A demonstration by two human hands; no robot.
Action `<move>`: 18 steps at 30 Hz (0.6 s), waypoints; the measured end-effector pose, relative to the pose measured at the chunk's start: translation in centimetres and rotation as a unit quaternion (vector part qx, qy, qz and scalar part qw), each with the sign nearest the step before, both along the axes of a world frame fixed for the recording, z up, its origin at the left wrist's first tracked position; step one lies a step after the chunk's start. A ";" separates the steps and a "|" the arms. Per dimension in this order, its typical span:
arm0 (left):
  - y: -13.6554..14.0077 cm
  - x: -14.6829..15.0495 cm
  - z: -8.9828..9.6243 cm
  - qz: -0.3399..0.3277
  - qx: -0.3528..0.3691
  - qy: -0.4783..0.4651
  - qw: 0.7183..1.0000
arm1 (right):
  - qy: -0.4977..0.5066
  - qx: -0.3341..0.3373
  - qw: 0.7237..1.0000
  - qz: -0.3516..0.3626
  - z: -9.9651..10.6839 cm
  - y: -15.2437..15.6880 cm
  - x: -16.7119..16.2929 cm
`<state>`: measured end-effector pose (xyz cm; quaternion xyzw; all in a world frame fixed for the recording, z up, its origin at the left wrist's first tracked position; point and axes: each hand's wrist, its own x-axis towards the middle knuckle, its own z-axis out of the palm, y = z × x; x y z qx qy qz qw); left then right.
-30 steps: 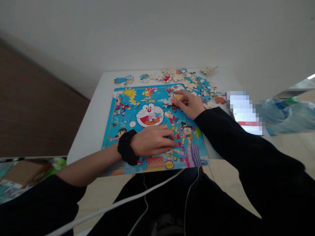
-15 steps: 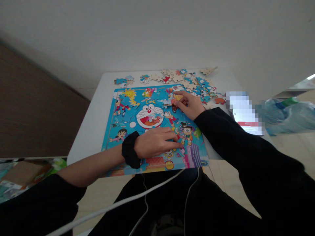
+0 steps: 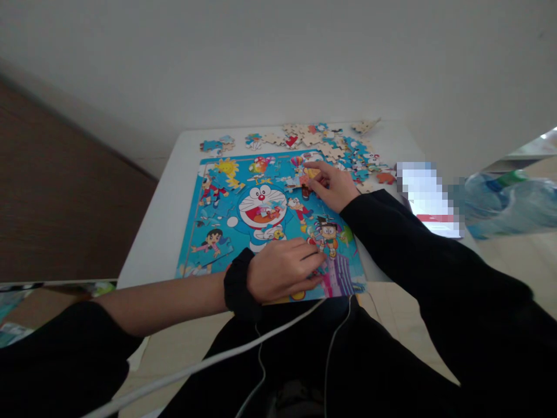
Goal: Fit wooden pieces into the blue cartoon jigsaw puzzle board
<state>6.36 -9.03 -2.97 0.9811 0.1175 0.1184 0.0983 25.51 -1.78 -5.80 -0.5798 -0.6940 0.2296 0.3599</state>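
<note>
My left hand (image 3: pixel 285 270), with a black scrunchie (image 3: pixel 240 284) at its wrist, rests low over the right part of a blue cartoon jigsaw puzzle (image 3: pixel 209 217). Its fingers are bent and apart, their tips at the pieces beside a purple printed building. Higher up, my right hand (image 3: pixel 334 187) reaches in from the right. Thumb and index finger sit on either side of a yellow-orange puzzle piece (image 3: pixel 311 173) near the puzzle's upper right corner. The hand covers part of that corner. A large printed blue cat face fills the puzzle's middle.
Loose puzzle pieces (image 3: pixel 333 148) lie along the back of the white table (image 3: pixel 152 232), many picture side down. A phone (image 3: pixel 429 197) with a blurred screen lies at the right edge. Beyond it is a clear plastic bottle (image 3: pixel 513 203). A white cable (image 3: pixel 209 363) crosses my lap.
My left hand has shifted slightly down and right, uncovering more of the printed cat's body. The right hand stays at the same place on the puzzle. The view has moved a little.
</note>
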 end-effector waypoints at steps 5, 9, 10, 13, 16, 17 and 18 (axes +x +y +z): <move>0.3 0.0 -0.4 0.003 -0.045 -0.017 0.999 | -0.013 0.004 1.000 -0.005 0.3 -0.1 -0.1; 0.9 0.6 -0.3 -0.015 -0.071 -0.058 0.996 | -0.016 0.006 1.000 -0.001 0.4 -0.1 0.0; 1.1 0.8 -0.2 -0.019 -0.073 -0.071 0.995 | -0.016 0.005 1.000 0.001 0.4 -0.2 0.0; 1.4 1.5 -0.1 -0.034 -0.086 -0.093 0.991 | -0.017 0.001 1.000 0.007 0.5 -0.2 -0.1; 1.4 1.8 -0.3 -0.045 -0.092 -0.083 0.991 | -0.014 0.003 1.000 0.005 0.5 -0.2 -0.1; 1.4 1.8 -0.4 -0.047 -0.091 -0.078 0.992 | -0.014 0.006 1.000 0.002 0.5 -0.2 -0.1; 1.4 1.8 -0.5 -0.048 -0.088 -0.073 0.992 | -0.014 0.009 1.000 -0.001 0.5 -0.2 -0.2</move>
